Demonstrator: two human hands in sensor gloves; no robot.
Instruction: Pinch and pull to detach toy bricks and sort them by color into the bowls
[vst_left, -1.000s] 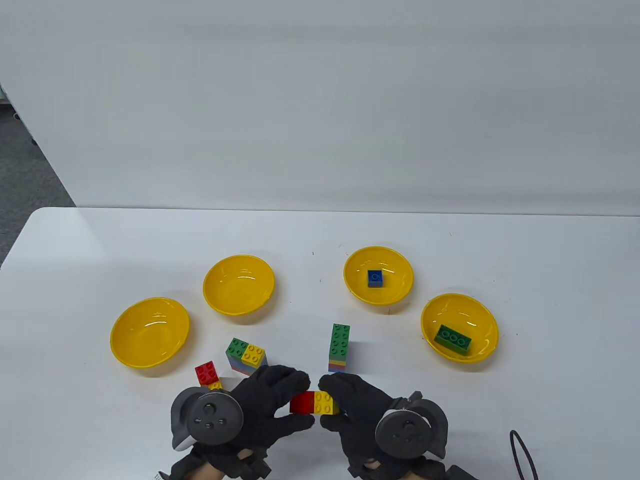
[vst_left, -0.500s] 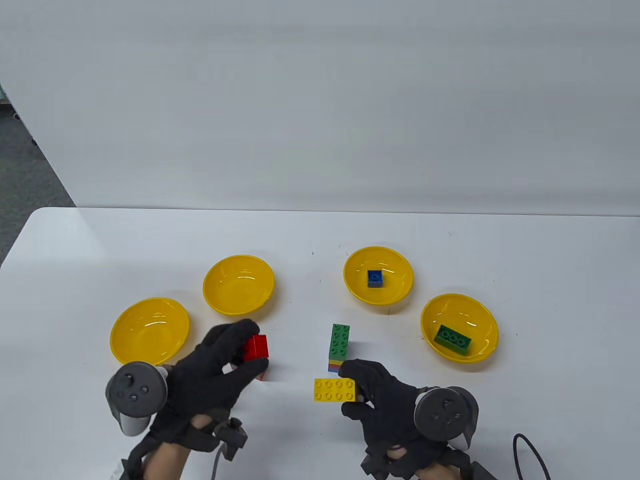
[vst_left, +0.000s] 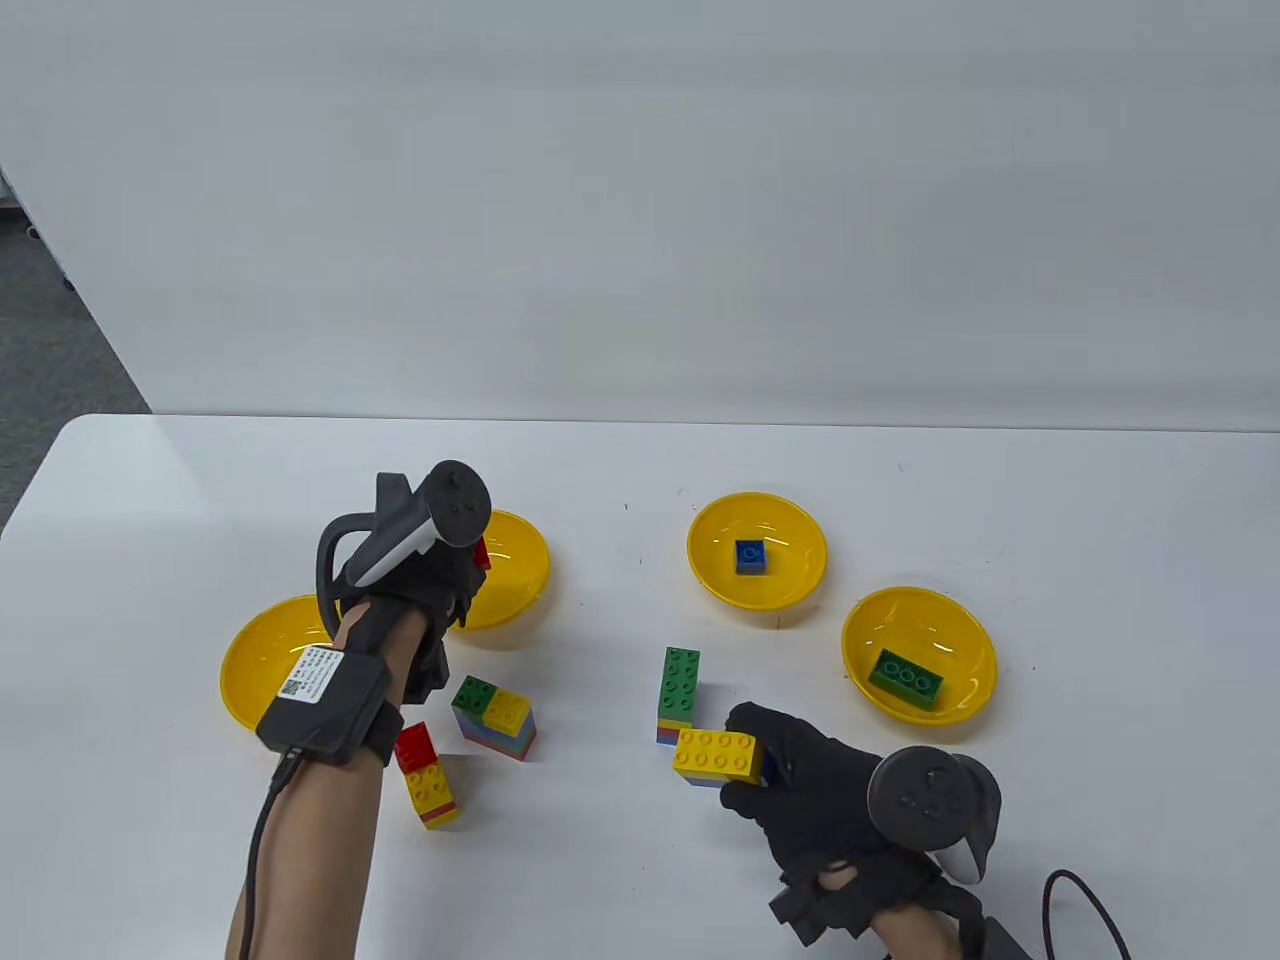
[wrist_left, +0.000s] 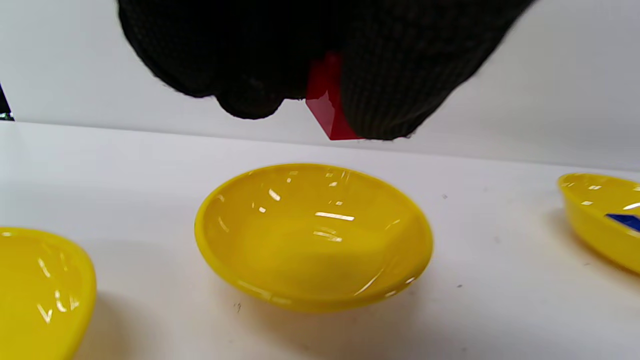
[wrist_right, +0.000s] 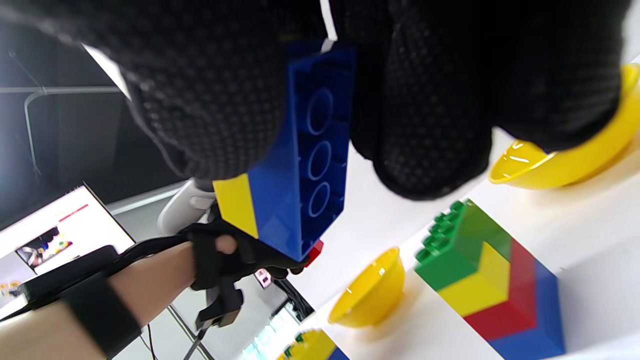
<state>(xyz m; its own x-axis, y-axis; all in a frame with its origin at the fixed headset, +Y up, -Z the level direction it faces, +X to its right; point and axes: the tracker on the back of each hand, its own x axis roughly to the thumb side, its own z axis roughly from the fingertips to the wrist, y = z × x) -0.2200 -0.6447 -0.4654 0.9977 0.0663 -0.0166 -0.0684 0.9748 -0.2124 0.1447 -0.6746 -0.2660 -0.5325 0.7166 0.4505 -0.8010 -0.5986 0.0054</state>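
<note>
My left hand (vst_left: 458, 578) hangs over the second yellow bowl from the left (vst_left: 520, 580) and pinches a red brick (vst_left: 482, 552). In the left wrist view the red brick (wrist_left: 326, 107) sits between gloved fingertips (wrist_left: 390, 95) above that bowl (wrist_left: 314, 235). My right hand (vst_left: 745, 760) grips a yellow brick (vst_left: 717, 752) near the front; in the right wrist view a blue brick (wrist_right: 307, 165) is joined under it. Right beside it stands a green-topped stack (vst_left: 680, 688).
A green-and-yellow topped stack (vst_left: 495, 715) and a red-and-yellow stack (vst_left: 428, 775) stand front left. The far-left bowl (vst_left: 250, 690) holds nothing. The third bowl (vst_left: 800, 585) holds a blue brick (vst_left: 751, 557), the right bowl (vst_left: 960, 625) a green brick (vst_left: 905, 678). A cable (vst_left: 1080, 900) lies front right.
The red and yellow bricks came apart. My left hand carried the red brick up and away to above the second bowl. My right hand shifted right with the yellow brick.
</note>
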